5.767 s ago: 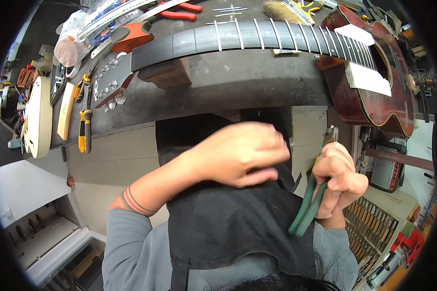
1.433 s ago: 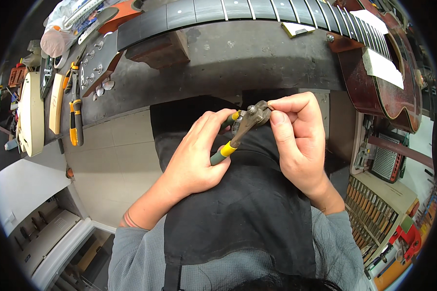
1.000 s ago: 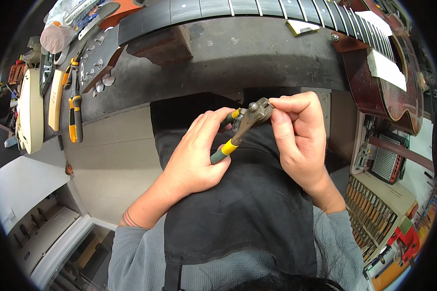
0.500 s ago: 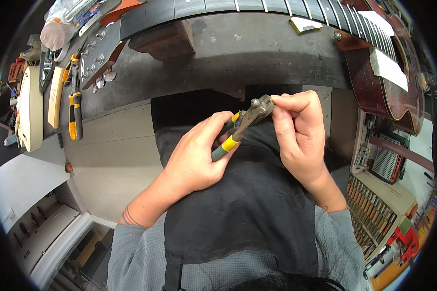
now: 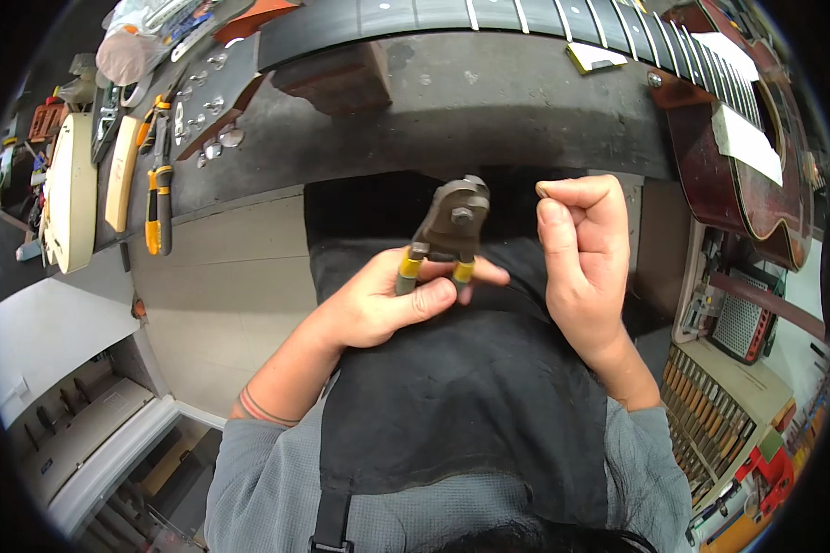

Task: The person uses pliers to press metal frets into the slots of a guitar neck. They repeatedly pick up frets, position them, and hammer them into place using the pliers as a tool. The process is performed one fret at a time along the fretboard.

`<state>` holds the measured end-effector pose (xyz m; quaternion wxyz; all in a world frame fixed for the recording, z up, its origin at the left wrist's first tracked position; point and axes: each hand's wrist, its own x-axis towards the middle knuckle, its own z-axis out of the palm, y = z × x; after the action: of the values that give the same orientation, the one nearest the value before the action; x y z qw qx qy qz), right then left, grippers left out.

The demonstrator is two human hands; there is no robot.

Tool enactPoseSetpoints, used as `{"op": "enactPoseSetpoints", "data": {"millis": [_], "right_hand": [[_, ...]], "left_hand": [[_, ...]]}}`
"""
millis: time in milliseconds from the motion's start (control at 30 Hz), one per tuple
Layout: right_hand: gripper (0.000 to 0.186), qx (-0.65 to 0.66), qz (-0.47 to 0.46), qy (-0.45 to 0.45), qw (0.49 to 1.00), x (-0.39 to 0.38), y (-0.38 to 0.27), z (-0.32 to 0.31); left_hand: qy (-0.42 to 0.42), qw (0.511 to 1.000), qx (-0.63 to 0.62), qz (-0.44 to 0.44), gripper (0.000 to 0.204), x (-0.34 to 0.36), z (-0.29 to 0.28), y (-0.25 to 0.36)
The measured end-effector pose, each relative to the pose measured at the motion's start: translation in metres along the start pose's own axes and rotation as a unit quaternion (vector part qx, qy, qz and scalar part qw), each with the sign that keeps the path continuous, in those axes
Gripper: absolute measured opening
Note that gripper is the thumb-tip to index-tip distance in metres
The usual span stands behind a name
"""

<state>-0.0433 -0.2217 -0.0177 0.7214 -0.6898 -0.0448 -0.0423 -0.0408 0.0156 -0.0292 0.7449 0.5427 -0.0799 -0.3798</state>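
My left hand (image 5: 387, 300) holds a pair of pliers (image 5: 458, 219) by their green and yellow handles, over the black apron (image 5: 452, 405). The heavy dark metal head points away from me, with a round bolt at its joint. To the right, my right hand (image 5: 586, 258) is raised with thumb and index finger pinched together. A tiny dark thing seems to show at the fingertips, too small to name. The pliers' head and the right fingertips are apart.
Across the dark bench (image 5: 489, 138) lies a guitar neck (image 5: 415, 17) over a brown block (image 5: 341, 78); its dark red body (image 5: 710, 157) is at right. Orange-handled pliers (image 5: 159, 212), a cream guitar-shaped piece (image 5: 69, 194) and a yellow-white packet (image 5: 597, 59) lie about. A file rack (image 5: 710, 392) stands lower right.
The pliers have drawn back left from my right fingertips and turned from slanting right to pointing away from me. My right hand stays pinched, slightly farther right; the whole view has shifted a little.
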Motion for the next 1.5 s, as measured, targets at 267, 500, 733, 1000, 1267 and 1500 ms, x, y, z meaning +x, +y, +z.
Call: {"op": "enactPoseSetpoints", "data": {"millis": [267,500,733,1000,1267,1500], "right_hand": [[0.016,-0.005,0.003,-0.011,1.0,-0.001,-0.006,0.0],[0.016,-0.015,-0.007,-0.024,1.0,-0.004,-0.011,0.0],[0.017,0.011,0.002,-0.042,0.999,-0.005,-0.019,0.005],[0.018,-0.006,-0.015,-0.043,0.999,-0.005,-0.014,0.004],[0.017,0.036,0.022,-0.047,0.998,-0.005,-0.028,0.014],[0.018,0.05,0.02,-0.048,0.997,-0.004,-0.029,0.011]], "left_hand": [[-0.049,0.998,-0.038,0.014,0.068,0.001,-0.007,-0.006],[-0.026,0.998,-0.024,0.051,0.058,0.003,-0.007,-0.005],[-0.102,0.987,-0.119,0.026,0.086,0.004,-0.015,-0.014],[-0.103,0.984,-0.136,0.06,0.099,0.003,-0.012,-0.018],[-0.145,0.965,-0.217,0.012,0.098,0.001,-0.009,-0.011],[-0.097,0.984,-0.134,0.059,0.092,0.002,-0.01,-0.016]]}}
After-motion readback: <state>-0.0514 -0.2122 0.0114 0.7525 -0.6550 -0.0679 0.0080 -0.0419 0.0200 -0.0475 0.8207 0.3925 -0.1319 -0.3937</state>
